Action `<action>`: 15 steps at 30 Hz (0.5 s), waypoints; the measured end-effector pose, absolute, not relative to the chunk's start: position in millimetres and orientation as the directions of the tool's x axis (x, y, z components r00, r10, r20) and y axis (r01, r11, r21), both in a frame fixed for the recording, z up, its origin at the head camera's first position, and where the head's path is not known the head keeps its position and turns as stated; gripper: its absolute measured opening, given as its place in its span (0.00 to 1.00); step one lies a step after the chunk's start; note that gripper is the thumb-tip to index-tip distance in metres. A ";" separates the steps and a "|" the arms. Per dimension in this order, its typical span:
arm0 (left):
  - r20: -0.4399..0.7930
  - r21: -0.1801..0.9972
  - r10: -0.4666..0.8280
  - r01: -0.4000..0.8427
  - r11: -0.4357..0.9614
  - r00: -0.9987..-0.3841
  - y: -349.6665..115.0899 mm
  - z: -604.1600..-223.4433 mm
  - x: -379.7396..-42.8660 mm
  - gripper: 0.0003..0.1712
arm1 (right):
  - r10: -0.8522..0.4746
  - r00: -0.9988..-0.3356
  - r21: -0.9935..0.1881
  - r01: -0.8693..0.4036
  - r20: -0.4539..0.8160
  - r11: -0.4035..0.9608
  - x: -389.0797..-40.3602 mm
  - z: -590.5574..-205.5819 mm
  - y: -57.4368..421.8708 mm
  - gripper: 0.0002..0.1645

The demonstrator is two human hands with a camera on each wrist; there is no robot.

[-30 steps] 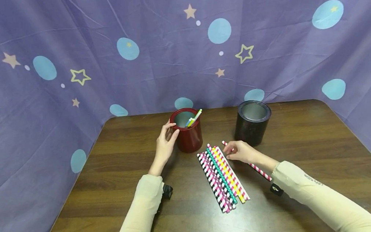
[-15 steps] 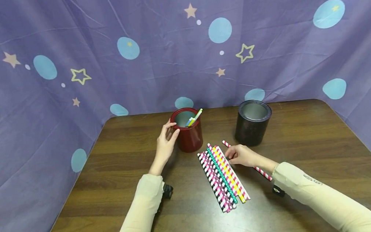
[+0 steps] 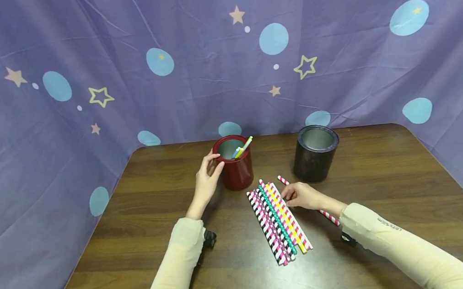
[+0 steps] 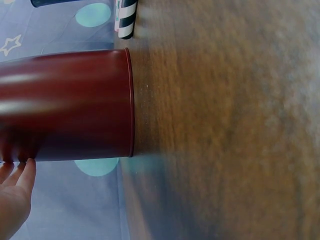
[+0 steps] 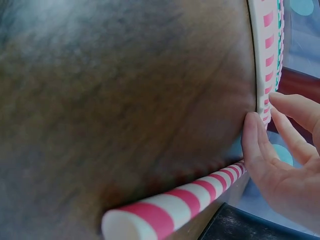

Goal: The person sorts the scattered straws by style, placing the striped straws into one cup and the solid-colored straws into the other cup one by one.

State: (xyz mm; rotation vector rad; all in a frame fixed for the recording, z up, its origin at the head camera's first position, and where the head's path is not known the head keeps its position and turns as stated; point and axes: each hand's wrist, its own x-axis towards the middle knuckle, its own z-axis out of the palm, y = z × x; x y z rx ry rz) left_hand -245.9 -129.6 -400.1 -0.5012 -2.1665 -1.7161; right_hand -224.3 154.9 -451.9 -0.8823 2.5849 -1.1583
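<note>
My left hand (image 3: pixel 206 181) holds the left side of a dark red canister (image 3: pixel 238 173) near its rim. The left wrist view shows the fingertips (image 4: pixel 31 164) against the wall of the canister. A few thin green, yellow and blue sticks (image 3: pixel 239 152) lean inside it. My right hand (image 3: pixel 302 195) is at the right edge of a row of several patterned paper straws (image 3: pixel 273 223). Its fingertips pinch the outermost pink-and-white striped straw (image 5: pixel 269 42), partly covering it. A lone red-and-white striped straw (image 3: pixel 329 217) lies under the right wrist.
Behind the right hand stands a black canister (image 3: pixel 313 162), its mouth upward. A purple patterned curtain (image 3: pixel 208 73) hangs right behind the brown wooden table (image 3: pixel 141 244). The straws lie on the table between the two arms.
My right hand has lowered slightly toward the straw row, and its fingers have closed in on the outermost straw. The left hand and both canisters stay in place.
</note>
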 end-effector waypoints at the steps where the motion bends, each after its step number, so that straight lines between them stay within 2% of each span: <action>1: 0.461 0.860 0.068 0.464 0.211 -0.885 -129.7 -400.1 -245.9 0.17 | -0.583 -0.809 -0.722 -0.450 0.081 0.525 -224.0 -452.0 155.0 0.10; 15: 0.459 0.862 0.067 0.463 0.207 -0.886 -129.3 -400.0 -245.9 0.18 | -0.567 -0.820 -0.695 -0.452 0.077 0.559 -221.3 -453.3 152.8 0.10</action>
